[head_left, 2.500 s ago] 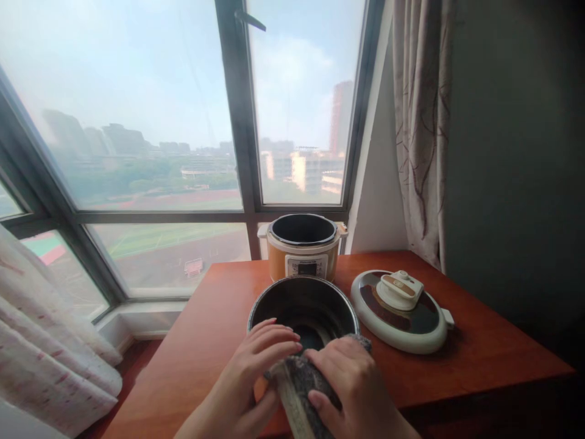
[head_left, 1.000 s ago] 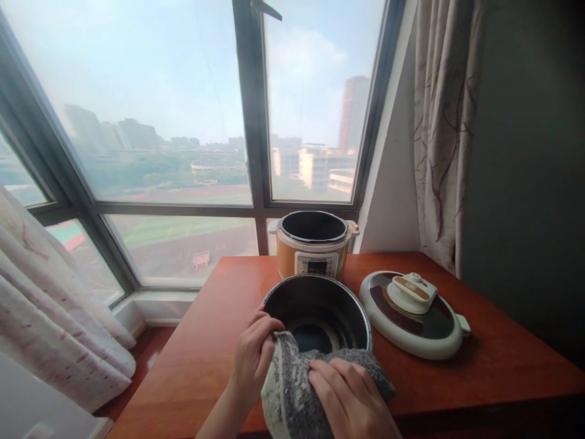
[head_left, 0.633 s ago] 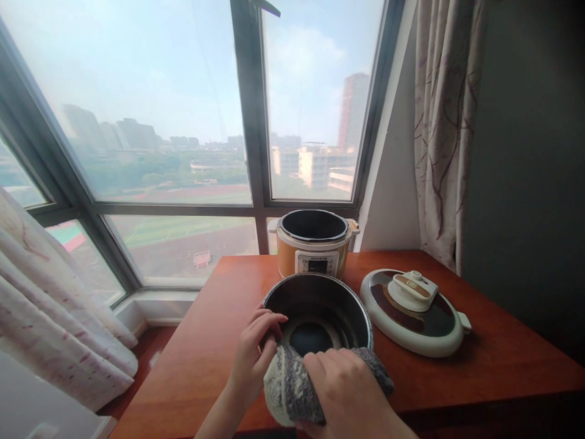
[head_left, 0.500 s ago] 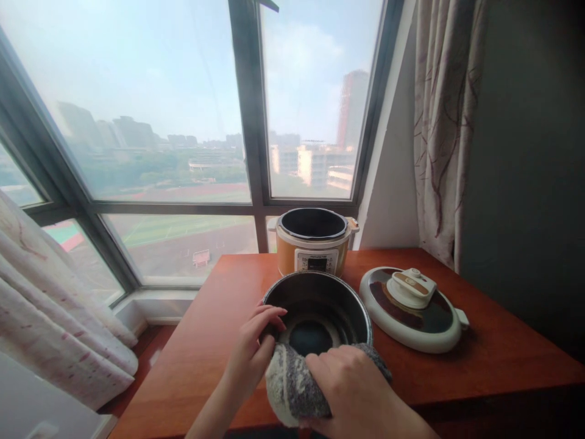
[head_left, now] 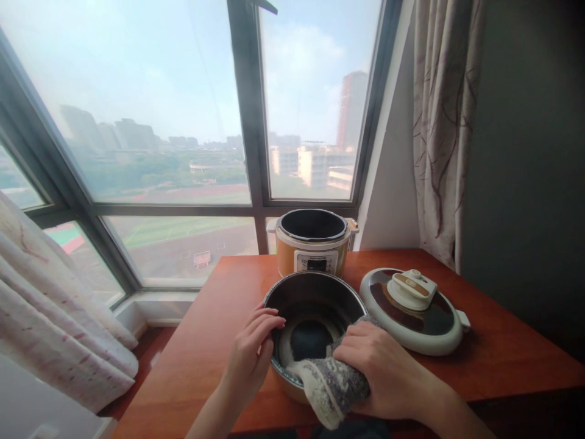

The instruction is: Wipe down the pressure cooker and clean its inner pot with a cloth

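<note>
A dark inner pot [head_left: 322, 292] with a shiny rim rests on the table's near part, its mouth facing up and toward me. My left hand [head_left: 253, 347] grips its left rim, fingertips curled over the edge and thumb lower on the near side. My right hand [head_left: 377, 369] is closed around a grey and white cloth [head_left: 326, 381] at the pot's near right rim. The cloth hangs over the rim, partly inside and partly outside. Some of the cloth is hidden under my right fingers.
Behind the pot stands an orange and white electric cooker [head_left: 286, 253] with its top uncovered. A round lid [head_left: 423, 332] with a white handle lies to the right on the wooden table [head_left: 196, 347]. Windows [head_left: 173, 152] rise behind, and curtains [head_left: 445, 134] hang at both sides.
My right hand has slid the cloth along the rim to the right and slightly up, baring more of the pot's near edge. My left hand stays at the left rim.
</note>
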Demonstrator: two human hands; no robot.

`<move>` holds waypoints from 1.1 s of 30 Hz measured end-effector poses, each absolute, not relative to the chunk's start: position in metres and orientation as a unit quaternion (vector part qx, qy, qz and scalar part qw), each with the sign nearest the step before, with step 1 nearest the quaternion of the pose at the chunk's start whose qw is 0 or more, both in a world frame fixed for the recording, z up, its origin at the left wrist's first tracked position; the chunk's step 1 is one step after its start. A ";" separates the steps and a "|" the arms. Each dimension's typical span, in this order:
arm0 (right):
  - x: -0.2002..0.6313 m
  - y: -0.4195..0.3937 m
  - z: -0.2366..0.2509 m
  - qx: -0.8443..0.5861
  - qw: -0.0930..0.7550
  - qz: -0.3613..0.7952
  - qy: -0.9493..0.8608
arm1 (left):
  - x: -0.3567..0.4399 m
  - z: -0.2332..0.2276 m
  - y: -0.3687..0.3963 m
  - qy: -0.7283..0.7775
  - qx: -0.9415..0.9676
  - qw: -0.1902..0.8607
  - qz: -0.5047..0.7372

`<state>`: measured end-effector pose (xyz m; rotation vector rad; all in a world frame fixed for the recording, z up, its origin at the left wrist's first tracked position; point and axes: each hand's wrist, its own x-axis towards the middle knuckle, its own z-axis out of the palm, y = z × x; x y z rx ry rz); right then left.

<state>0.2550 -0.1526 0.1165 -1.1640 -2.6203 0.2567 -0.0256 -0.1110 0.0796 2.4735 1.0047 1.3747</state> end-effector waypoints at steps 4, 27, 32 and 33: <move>0.236 -0.167 0.119 -0.470 0.112 0.072 -0.872 | -0.020 0.077 -0.135 0.284 0.866 0.000 0.413; 0.265 -0.149 0.118 -0.376 0.088 0.108 -0.916 | -0.036 0.080 -0.073 0.205 0.898 0.084 0.381; 0.256 -0.154 0.112 -0.406 0.102 0.080 -0.905 | -0.039 0.083 -0.086 0.208 0.904 0.042 0.370; 0.253 -0.156 0.112 -0.411 0.104 0.076 -0.902 | -0.038 0.084 -0.094 0.213 0.907 0.028 0.363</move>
